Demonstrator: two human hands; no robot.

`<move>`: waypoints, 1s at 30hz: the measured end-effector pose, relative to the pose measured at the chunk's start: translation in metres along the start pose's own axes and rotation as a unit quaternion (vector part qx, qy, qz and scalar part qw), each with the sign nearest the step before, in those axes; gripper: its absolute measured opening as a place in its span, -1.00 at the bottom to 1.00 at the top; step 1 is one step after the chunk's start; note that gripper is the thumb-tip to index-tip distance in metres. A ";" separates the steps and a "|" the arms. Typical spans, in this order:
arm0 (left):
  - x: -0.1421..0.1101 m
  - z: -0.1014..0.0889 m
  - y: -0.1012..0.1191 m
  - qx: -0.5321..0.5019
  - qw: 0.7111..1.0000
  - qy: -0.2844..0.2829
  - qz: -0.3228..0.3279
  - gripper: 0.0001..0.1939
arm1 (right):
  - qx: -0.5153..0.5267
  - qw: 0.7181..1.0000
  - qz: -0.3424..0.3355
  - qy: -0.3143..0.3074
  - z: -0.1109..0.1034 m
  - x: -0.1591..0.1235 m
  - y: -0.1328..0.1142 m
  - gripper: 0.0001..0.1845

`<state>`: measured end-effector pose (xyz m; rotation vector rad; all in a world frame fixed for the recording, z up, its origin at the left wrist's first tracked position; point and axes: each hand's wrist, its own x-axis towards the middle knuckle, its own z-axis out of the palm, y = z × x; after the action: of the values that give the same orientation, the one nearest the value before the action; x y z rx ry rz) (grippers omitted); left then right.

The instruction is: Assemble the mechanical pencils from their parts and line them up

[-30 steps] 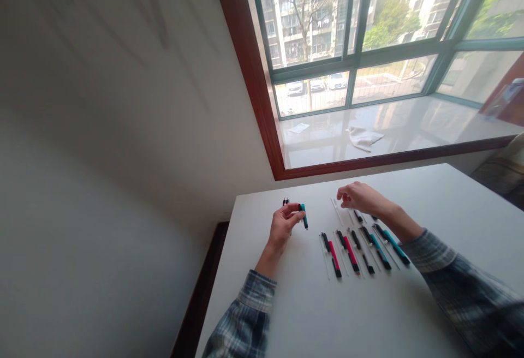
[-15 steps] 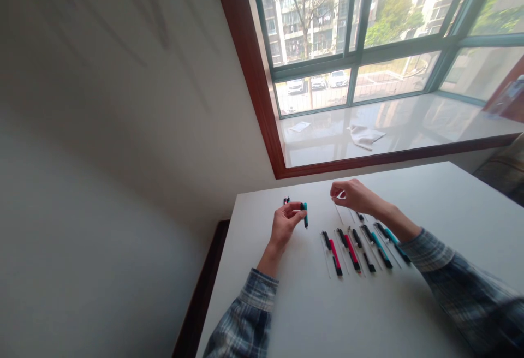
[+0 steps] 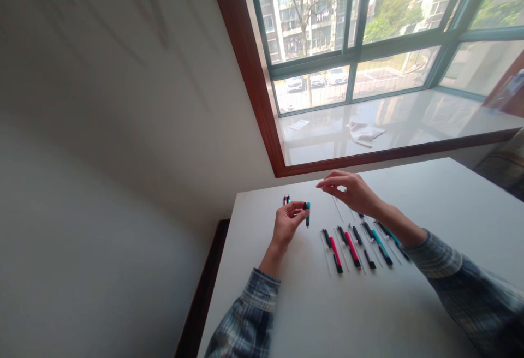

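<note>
My left hand pinches a short teal and black pen part upright between thumb and fingertips. Above the far side of the table, my right hand has its fingers stretched to the left and the thumb apart, with nothing visible in it. Below that hand lies a thin white pen refill. Nearer me is a row of pens in pieces, with red barrels, a teal barrel, black parts and thin refills beside them. Just behind my left hand are red and teal pens, partly hidden.
The white table reaches to the wall on the left. Behind it, a glossy window sill with a red-brown frame holds a crumpled white cloth and a white paper. A dark object stands at right.
My right hand has moved left and slightly up, and its curled fingers have straightened out. The left hand keeps its pinch on the pen part, barely shifted to the right.
</note>
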<state>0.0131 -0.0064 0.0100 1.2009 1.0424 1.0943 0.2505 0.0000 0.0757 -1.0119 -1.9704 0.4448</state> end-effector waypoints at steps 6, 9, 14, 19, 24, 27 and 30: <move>-0.001 0.004 0.001 0.017 1.000 -0.012 0.008 -0.63 | 0.016 1.000 -0.010 -0.014 0.009 -0.002 -0.005 -0.73; -0.001 0.005 0.000 0.025 0.999 -0.023 0.017 -0.64 | 0.026 0.999 -0.002 -0.025 0.015 -0.004 -0.005 -0.77; 0.000 0.005 -0.002 0.051 0.998 -0.037 0.033 -0.66 | 0.027 0.998 -0.004 -0.060 0.018 -0.005 -0.007 -0.81; -0.001 0.006 -0.001 0.057 0.997 -0.048 0.037 -0.65 | 0.031 0.997 -0.003 -0.076 0.017 -0.005 -0.008 -0.80; -0.002 0.007 0.001 0.051 0.997 -0.050 0.034 -0.64 | 0.033 0.996 0.004 -0.078 0.018 -0.005 -0.009 -0.81; -0.003 0.007 0.002 0.050 0.997 -0.052 0.033 -0.64 | 0.033 0.995 0.005 -0.089 0.019 -0.005 -0.011 -0.82; -0.002 0.007 0.002 0.047 0.997 -0.050 0.032 -0.65 | 0.030 0.996 0.008 -0.086 0.019 -0.005 -0.011 -0.83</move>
<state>0.0192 -0.0099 0.0122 1.3587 0.9927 1.0336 0.2309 -0.0100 0.0690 -0.9799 -2.0877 0.6149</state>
